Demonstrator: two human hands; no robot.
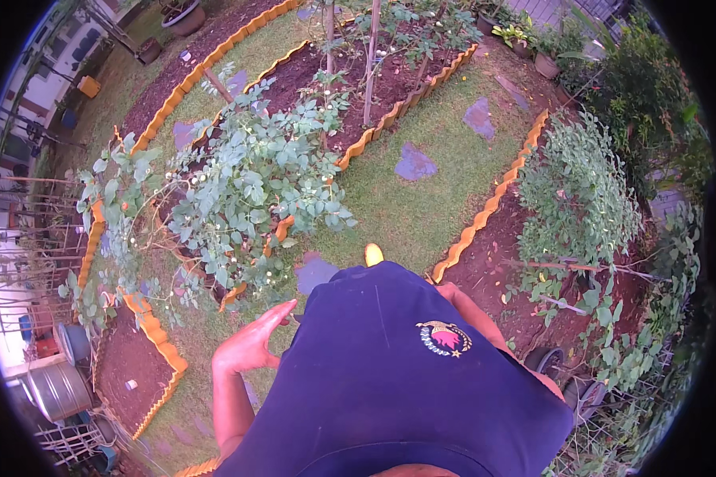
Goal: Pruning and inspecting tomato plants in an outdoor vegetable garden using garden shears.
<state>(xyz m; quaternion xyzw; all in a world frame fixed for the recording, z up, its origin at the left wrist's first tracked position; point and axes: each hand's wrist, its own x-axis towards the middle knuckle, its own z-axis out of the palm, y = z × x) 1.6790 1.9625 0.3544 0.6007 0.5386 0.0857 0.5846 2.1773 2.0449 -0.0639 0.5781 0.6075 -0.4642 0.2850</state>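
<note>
My left hand (255, 338) is beside my dark blue shirt (382, 369), its thumb spread from the curved fingers and nothing visible between them. Beyond its fingertips grows a bushy tomato plant (256, 179) with small pale round fruits. My right hand (448, 292) is at the other side of the shirt, partly hidden by the cloth. A small dark, thin thing (433, 279) shows at its fingers, too small to name; whether the hand grips it is unclear. The nearest thing to that hand is the wavy orange edging (471, 229) of the right soil bed.
A grass path (388, 203) with flat stepping stones (416, 162) runs between edged beds. Wooden stakes (370, 65) stand in the far bed. Leafy shrubs (579, 185) and dark pots (585, 396) line the right. A metal drum (59, 390) lies at left. A yellow shoe tip (373, 254) shows below me.
</note>
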